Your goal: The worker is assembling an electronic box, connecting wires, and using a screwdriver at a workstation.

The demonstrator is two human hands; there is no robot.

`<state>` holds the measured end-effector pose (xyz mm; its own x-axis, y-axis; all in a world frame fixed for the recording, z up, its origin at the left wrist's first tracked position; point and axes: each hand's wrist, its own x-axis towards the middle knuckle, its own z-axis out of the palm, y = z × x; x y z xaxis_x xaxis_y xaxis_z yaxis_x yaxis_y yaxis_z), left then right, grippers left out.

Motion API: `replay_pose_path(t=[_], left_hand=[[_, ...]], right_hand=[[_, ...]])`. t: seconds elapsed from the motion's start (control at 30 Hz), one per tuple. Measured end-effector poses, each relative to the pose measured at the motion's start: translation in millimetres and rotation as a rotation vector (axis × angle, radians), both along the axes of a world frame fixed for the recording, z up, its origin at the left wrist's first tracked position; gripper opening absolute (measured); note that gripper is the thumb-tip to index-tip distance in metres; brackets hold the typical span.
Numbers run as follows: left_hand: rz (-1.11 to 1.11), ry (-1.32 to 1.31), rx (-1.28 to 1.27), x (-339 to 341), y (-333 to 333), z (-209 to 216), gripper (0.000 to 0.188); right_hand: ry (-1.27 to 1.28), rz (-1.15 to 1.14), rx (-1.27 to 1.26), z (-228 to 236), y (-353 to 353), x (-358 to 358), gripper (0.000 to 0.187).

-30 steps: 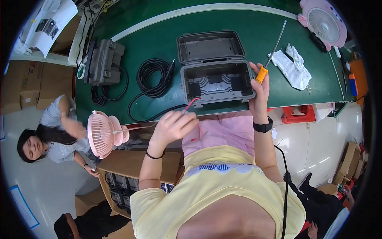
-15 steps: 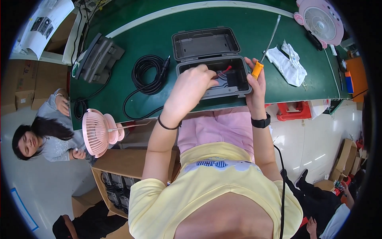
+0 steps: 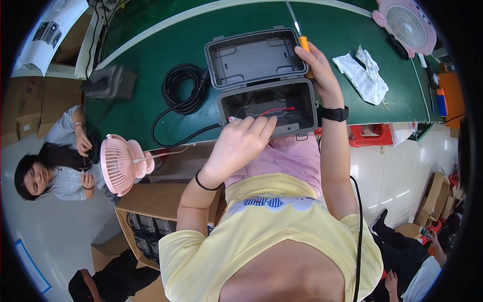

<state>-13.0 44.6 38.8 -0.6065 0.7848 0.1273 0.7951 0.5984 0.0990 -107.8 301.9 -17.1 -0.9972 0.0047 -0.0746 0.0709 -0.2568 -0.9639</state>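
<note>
A dark grey plastic box [image 3: 304, 120] lies near the table's front edge, its hinged lid [image 3: 256, 55] thrown back. My left hand [image 3: 244, 143] reaches over the near wall, fingers bent together at a red wire [image 3: 276, 109] inside. The fingers partly hide where they grip it. My right hand [image 3: 322, 73] is closed around a screwdriver [image 3: 304, 43] with an orange handle, its shaft pointing away from me. That hand is beside the box's right side and the lid's corner. A black cable [image 3: 176, 140] runs from the box's left side into a coil [image 3: 173, 88].
A white cloth [image 3: 362, 75] lies to the right, with a pink fan [image 3: 405, 27] behind it. Another pink fan [image 3: 118, 163] is at the left table edge. A second grey box [image 3: 113, 83] sits far left, near a co-worker [image 3: 65, 171]. A carton [image 3: 151, 201] holds similar boxes.
The box has turned and shifted a little, lid included. My left hand has drawn back toward me. The screwdriver has swung to the left. The second box has slid left, and the co-worker now holds its cable.
</note>
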Motion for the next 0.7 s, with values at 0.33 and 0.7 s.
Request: replay_pose_path(t=[0.33,0.7], left_hand=[[0.195,0.472,0.43,2.9,-44.6,-34.6,0.047],[0.193,0.27,0.293,-14.5,-40.6,-32.1,0.054]], right_hand=[[0.17,-0.158,0.041,0.2,16.0,21.8,0.065],[0.181,-0.167,0.321,25.2,4.3,33.0,0.056]])
